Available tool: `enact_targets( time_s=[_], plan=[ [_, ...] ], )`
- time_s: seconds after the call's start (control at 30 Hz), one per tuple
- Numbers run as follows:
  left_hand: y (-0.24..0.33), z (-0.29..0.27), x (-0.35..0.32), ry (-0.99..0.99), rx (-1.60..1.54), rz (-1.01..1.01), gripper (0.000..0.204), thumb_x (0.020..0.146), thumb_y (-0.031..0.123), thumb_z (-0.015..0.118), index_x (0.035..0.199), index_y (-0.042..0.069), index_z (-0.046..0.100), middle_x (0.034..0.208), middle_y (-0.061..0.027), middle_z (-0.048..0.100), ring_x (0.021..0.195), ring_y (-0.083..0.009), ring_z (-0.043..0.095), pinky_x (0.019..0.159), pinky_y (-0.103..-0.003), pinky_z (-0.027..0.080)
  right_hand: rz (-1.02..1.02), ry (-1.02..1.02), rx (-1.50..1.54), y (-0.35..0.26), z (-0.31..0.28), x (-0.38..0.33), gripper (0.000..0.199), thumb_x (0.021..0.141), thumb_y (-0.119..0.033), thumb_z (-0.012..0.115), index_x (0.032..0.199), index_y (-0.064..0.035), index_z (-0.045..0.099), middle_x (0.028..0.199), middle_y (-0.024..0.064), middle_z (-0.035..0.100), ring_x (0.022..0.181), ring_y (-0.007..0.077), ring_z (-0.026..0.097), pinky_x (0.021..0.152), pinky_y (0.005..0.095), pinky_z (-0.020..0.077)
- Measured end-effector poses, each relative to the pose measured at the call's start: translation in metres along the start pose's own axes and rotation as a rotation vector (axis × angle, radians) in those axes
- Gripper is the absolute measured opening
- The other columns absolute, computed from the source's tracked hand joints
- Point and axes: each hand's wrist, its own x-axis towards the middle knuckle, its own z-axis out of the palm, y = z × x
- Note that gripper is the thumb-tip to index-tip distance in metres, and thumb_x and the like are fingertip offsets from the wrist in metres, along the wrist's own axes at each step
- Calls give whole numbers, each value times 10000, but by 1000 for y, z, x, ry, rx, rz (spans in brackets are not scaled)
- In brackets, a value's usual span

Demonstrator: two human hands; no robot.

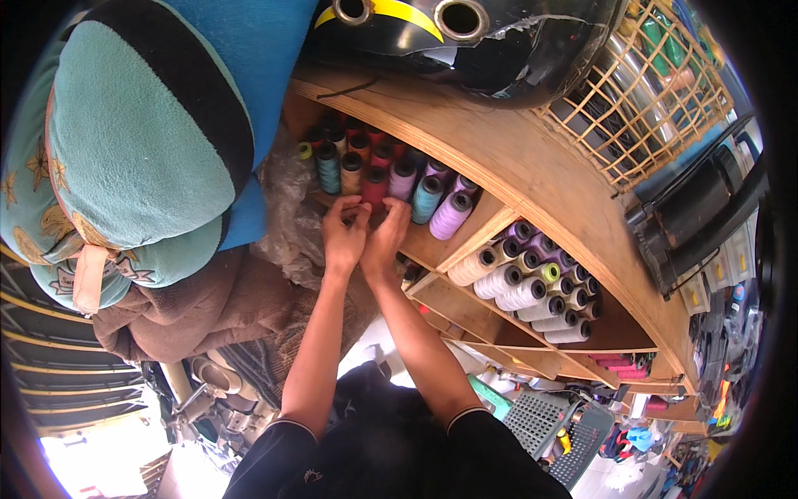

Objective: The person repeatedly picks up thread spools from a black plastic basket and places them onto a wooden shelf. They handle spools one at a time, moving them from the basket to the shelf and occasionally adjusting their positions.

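The dark red thread cone [374, 188], a plastic-cored spool wound with yarn, stands in the front row of the wooden shelf compartment [432, 245], just left of the lilac thread cone [450, 214]. I judge it light and stiff, its wound surface grippy; best taken around the body. From the head camera, my left hand [343, 235] and right hand [384, 241] reach up side by side, fingers curled at its base; whether they grip anything I cannot tell.
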Motion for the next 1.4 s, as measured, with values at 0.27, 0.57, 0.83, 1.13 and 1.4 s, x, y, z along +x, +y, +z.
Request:
enact_targets(
  time_s=[0.27,0.57,0.83,1.13,1.4],
  plan=[
    [1,-11,-10,156,172,18,142,862,47,646,981,-32,634,867,-113,680,797,-193,648,753,-317,499,18,40,8,-2,-6,1,341,801,-66,698,1057,14,488,979,200,491,952,367,499,829,444,401],
    [24,-30,-70,-220,267,-73,111,863,84,682,876,-23,654,690,-27,628,640,-61,536,588,-238,450,-308,-173,158,-9,-148,-93,209,745,25,724,852,-44,558,715,101,577,611,268,575,538,350,447],
    [31,1,-161,-697,367,-132,61,894,62,660,930,14,647,767,-11,639,722,-44,551,640,-201,440,428,-29,-242,58,-318,-223,135,793,-32,706,804,-19,572,718,98,570,628,200,577,582,312,466],
    [-108,18,-219,-1082,492,-81,206,919,193,656,986,2,622,849,-72,662,673,-143,604,665,-285,508,597,748,-703,71,-482,-302,151,822,-30,675,863,-7,531,790,87,532,666,181,532,613,311,443],
    [-228,30,-248,-1449,1171,-476,342,920,321,631,1138,59,609,938,-85,621,699,-173,634,628,-312,501,834,1226,-1082,71,-627,-425,200,774,-22,651,956,-1,571,868,123,569,771,268,592,724,367,496]
  ],
)
